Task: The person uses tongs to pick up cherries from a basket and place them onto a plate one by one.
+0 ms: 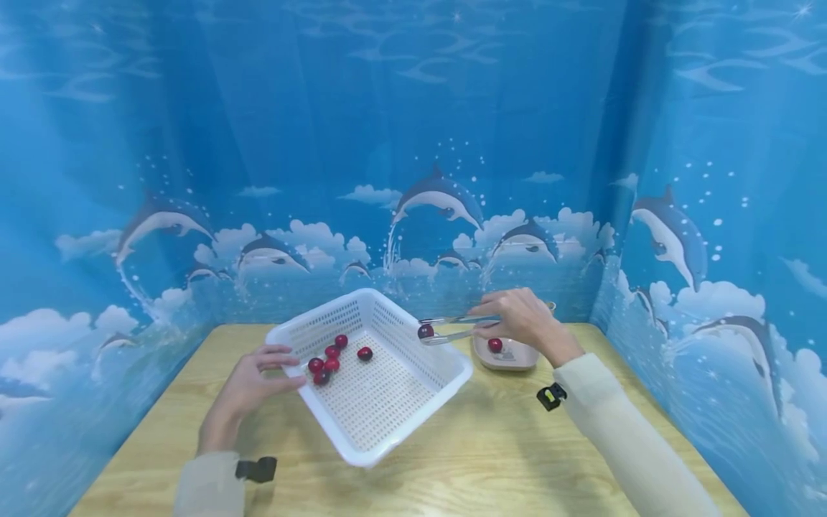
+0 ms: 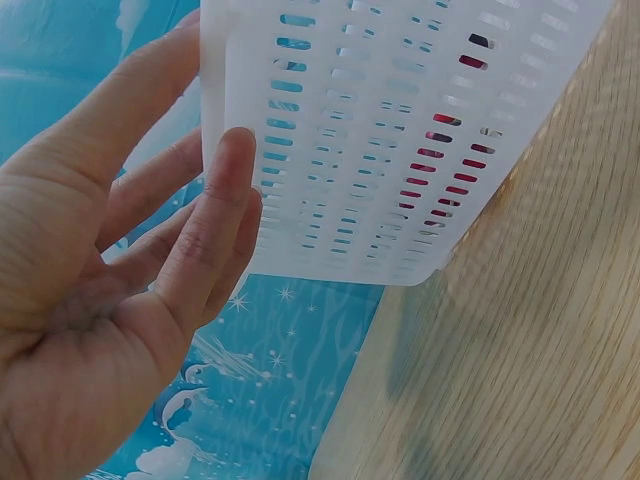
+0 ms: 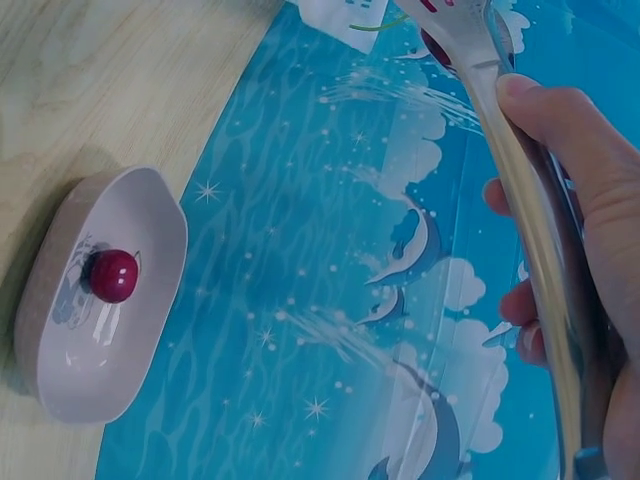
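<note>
A white perforated basket (image 1: 389,451) sits askew on the wooden table, and several red cherries (image 1: 326,359) lie near its left wall. My left hand (image 1: 283,370) pinches that wall between thumb and fingers; the left wrist view shows the thumb (image 2: 215,215) on the basket's outer wall (image 2: 400,130). My right hand (image 1: 494,316) grips metal tongs (image 1: 452,327), which pinch a cherry (image 1: 426,331) over the basket's right rim. A pink dish (image 1: 517,359) below that hand holds one cherry (image 1: 494,345). The right wrist view shows the tongs (image 3: 520,200), dish (image 3: 60,360) and its cherry (image 3: 112,275).
Blue dolphin-print curtains (image 1: 413,143) enclose the table at the back and on both sides. Bare wooden tabletop (image 1: 504,445) lies in front of the basket and the dish. Small black wrist cameras sit by each sleeve.
</note>
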The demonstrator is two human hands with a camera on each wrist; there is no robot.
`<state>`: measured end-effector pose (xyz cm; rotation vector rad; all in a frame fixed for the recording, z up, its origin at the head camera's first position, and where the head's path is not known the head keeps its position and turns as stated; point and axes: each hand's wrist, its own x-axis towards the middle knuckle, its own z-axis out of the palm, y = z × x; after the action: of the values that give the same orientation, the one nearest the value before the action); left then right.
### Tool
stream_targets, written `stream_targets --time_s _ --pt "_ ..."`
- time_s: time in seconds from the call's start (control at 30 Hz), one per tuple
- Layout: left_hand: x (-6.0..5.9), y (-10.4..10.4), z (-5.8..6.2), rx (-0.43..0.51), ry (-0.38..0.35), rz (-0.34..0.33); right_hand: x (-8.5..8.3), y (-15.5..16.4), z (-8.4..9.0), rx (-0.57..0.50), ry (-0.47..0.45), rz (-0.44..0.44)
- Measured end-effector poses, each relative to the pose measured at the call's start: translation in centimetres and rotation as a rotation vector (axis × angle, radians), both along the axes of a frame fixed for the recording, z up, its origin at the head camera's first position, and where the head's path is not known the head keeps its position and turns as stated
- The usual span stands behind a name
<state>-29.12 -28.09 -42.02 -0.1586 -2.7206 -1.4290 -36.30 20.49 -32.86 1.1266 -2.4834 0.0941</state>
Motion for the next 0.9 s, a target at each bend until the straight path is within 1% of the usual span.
stream_targets --time_s 0.17,0.27,0.33,0.47,0.57,0.9 --pt "0.0 -0.1 0.1 0.004 0.003 0.002 0.0 0.8 0.1 0.002 0.050 0.025" --pt "0.1 -0.1 0.2 0.011 0.000 -0.004 0.0 1.5 0.0 0.005 0.082 0.012" --pt "0.1 -0.1 0.1 0.011 -0.004 -0.008 0.1 2.1 0.0 0.009 0.087 -0.005" --pt "0.1 0.0 0.1 0.002 -0.010 -0.006 0.4 3.1 -0.3 0.013 0.060 -0.062" --pt "0.0 0.0 0.1 -0.002 -0.010 -0.001 0.4 3.8 -0.5 0.017 0.051 -0.087" --pt "0.1 0.1 0.1 0.011 0.000 -0.007 0.3 5.6 -1.1 0.032 0.070 -0.089"
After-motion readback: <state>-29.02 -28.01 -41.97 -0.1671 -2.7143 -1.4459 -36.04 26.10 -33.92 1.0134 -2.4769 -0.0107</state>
